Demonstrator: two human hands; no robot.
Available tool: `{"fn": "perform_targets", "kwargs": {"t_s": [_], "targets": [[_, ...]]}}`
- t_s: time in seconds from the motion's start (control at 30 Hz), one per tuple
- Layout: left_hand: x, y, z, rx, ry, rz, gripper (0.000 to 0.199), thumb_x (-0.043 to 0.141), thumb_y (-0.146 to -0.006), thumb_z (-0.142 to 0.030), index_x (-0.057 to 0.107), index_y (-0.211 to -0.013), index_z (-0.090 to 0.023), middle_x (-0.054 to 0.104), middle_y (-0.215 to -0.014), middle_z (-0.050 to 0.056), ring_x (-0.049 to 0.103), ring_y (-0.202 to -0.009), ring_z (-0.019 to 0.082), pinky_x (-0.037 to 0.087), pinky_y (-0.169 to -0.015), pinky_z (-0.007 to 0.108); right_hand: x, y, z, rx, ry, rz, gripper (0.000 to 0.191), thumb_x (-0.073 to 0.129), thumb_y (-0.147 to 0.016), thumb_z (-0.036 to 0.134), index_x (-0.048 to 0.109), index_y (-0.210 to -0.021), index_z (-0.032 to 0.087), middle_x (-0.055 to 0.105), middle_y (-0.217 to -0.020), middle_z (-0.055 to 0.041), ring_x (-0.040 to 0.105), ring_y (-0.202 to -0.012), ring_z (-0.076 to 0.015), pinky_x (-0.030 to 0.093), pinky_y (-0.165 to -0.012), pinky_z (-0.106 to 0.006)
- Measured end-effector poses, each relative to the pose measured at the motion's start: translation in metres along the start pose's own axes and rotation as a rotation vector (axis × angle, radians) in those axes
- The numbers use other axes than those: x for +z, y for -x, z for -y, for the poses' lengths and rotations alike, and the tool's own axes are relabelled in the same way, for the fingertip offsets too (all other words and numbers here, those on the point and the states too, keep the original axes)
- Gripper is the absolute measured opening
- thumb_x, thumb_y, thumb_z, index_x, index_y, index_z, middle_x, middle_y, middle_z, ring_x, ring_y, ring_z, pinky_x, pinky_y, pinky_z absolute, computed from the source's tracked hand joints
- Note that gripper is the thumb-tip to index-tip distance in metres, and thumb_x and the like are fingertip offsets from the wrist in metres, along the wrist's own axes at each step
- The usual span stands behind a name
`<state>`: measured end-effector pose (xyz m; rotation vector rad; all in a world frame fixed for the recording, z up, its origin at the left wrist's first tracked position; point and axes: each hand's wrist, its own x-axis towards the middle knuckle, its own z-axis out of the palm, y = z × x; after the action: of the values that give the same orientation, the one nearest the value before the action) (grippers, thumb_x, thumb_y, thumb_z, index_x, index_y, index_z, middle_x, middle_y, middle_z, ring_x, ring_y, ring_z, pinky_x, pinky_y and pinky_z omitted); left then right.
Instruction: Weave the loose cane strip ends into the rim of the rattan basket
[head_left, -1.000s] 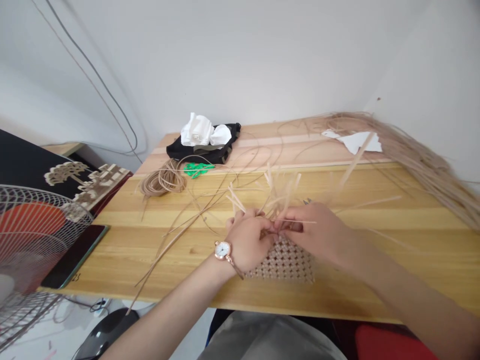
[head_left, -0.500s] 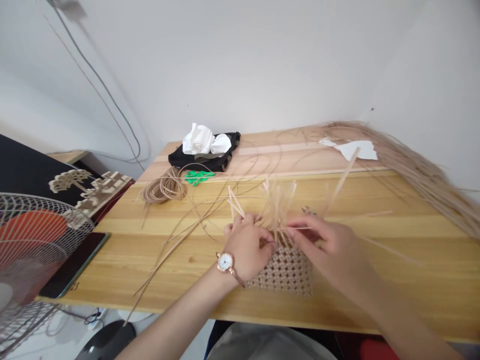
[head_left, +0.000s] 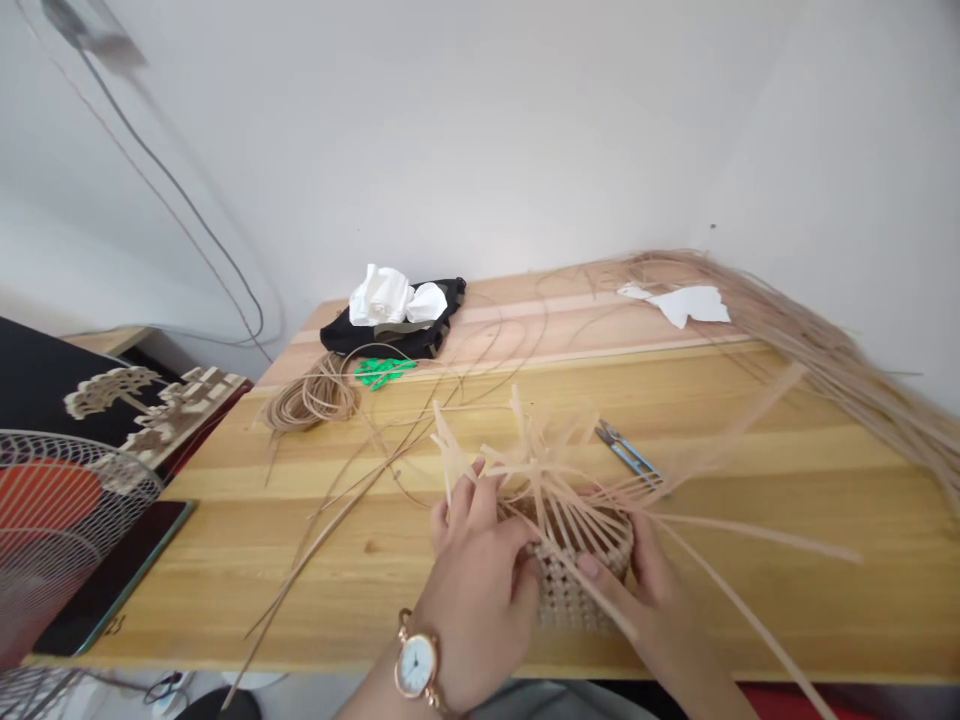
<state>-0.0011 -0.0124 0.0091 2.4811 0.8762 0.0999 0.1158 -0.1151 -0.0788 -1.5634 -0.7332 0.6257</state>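
A small woven rattan basket (head_left: pixel 571 598) stands near the front of the wooden table, its long loose rattan strips (head_left: pixel 574 500) fanning out from the rim. My left hand (head_left: pixel 484 570), with a watch (head_left: pixel 416 665) at the wrist, is closed on the basket's left side, thumb and index finger pinching at the rim. Around the right side my right hand (head_left: pixel 660 610) is wrapped, thumb on the front wall and fingers behind. One strip runs slantwise across the front past my right thumb. Blue-handled snips (head_left: pixel 630 455) lie behind the basket.
A rattan coil (head_left: pixel 315 390), green netting (head_left: pixel 384 373) and a black bag (head_left: pixel 352 335) with white tissue (head_left: pixel 382 297) sit at the back left. Long strands (head_left: pixel 810 320) and torn paper (head_left: pixel 694 305) lie back right. A phone (head_left: pixel 120 570) and fan (head_left: pixel 67 530) are left.
My right hand has moved down from the upright strips to the basket's right side. The strips now splay out to the right, and the snips have come into fuller view.
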Motion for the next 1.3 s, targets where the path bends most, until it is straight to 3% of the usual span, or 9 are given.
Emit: {"fn": "perform_targets", "kwargs": {"t_s": [0.13,0.27,0.4,0.7,0.87,1.13,1.3], "targets": [[0.000,-0.009,-0.004,-0.041,0.038,0.014,0.018,0.047,-0.078,-0.021,0.064,-0.074,-0.028,0.043,-0.126,-0.001,0.026,-0.123,0.030,0.022,-0.097,0.053,0.000,0.002,0.003,-0.010,-0.064,0.013,0.048,0.056,-0.079,0.038,0.037,-0.121,0.025,0.053,-0.121,-0.0072,0.050,-0.114,-0.0208,0.040,-0.097,-0.034],[0.000,-0.016,-0.005,-0.082,0.062,0.018,0.020,0.047,-0.079,-0.020,0.063,-0.068,-0.026,0.051,-0.115,-0.001,0.036,-0.113,0.027,0.027,-0.091,0.048,-0.002,-0.001,0.003,-0.007,-0.080,0.042,0.044,0.057,-0.078,0.035,0.041,-0.118,0.025,0.056,-0.118,-0.0060,0.051,-0.113,-0.0208,0.044,-0.093,-0.032],[-0.002,-0.019,-0.006,-0.118,0.041,0.044,0.019,0.048,-0.078,-0.021,0.064,-0.072,-0.028,0.055,-0.104,0.001,0.042,-0.105,0.026,0.030,-0.086,0.045,-0.001,-0.003,0.002,0.002,-0.097,0.034,0.042,0.057,-0.078,0.033,0.041,-0.117,0.025,0.056,-0.117,-0.0050,0.052,-0.111,-0.0193,0.043,-0.094,-0.031],[-0.003,-0.019,-0.009,-0.156,0.044,0.048,0.015,0.050,-0.076,-0.020,0.064,-0.075,-0.026,0.060,-0.101,0.001,0.044,-0.103,0.025,0.030,-0.088,0.046,-0.001,-0.001,0.002,0.018,-0.070,0.015,0.045,0.059,-0.076,0.034,0.042,-0.116,0.023,0.056,-0.117,-0.0069,0.052,-0.110,-0.0222,0.044,-0.093,-0.035],[-0.002,-0.018,-0.010,-0.140,0.008,0.059,0.016,0.049,-0.076,-0.019,0.063,-0.073,-0.025,0.058,-0.107,0.001,0.043,-0.105,0.027,0.031,-0.086,0.048,0.000,0.001,0.004,0.009,-0.119,0.033,0.042,0.057,-0.078,0.034,0.042,-0.116,0.024,0.059,-0.113,-0.0057,0.054,-0.109,-0.0215,0.046,-0.090,-0.033],[0.001,-0.013,-0.008,-0.053,-0.133,0.036,0.025,0.040,-0.082,-0.020,0.062,-0.088,-0.029,0.044,-0.118,0.005,0.037,-0.108,0.030,0.031,-0.086,0.050,0.004,0.004,-0.004,0.051,-0.181,-0.003,0.049,0.059,-0.077,0.038,0.036,-0.119,0.026,0.053,-0.119,-0.0072,0.053,-0.109,-0.0194,0.044,-0.091,-0.031],[-0.010,-0.014,-0.006,-0.009,-0.140,0.158,0.027,0.036,-0.082,-0.018,0.060,-0.090,-0.027,0.044,-0.112,0.006,0.036,-0.108,0.029,0.031,-0.087,0.050,0.004,0.003,-0.004,0.037,-0.188,-0.006,0.046,0.058,-0.078,0.037,0.037,-0.118,0.026,0.056,-0.113,-0.0069,0.056,-0.104,-0.0196,0.045,-0.089,-0.032]]}}
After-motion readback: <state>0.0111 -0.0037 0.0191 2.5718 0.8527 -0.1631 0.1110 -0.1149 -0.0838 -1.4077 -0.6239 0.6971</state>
